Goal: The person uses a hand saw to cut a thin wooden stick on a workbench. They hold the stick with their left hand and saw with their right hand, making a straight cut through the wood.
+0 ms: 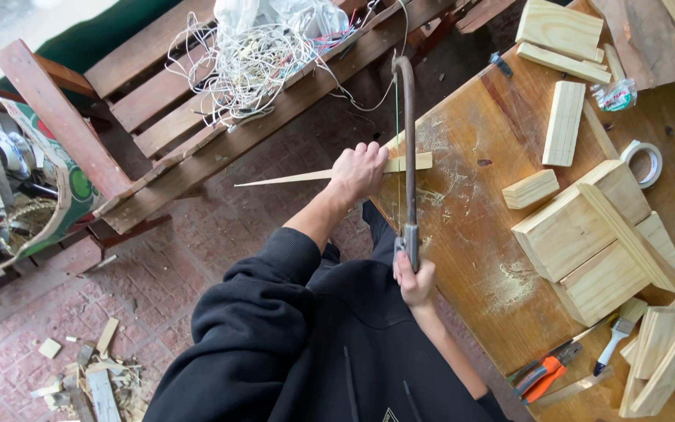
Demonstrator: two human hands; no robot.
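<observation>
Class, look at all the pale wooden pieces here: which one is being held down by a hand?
The thin tapered pale wood strip overhanging the workbench edge, pinned by the left hand; the other blocks lie untouched.

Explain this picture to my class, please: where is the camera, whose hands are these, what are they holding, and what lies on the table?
The camera sits on a person's head and looks down at their own two bare hands. The left hand presses a thin pointed wooden strip against the edge of a wooden table. The right hand grips the handle of a hacksaw, whose blade crosses the strip. On the table lie cut wood blocks, a roll of tape, a small paintbrush and orange-handled pliers, amid sawdust.
</observation>
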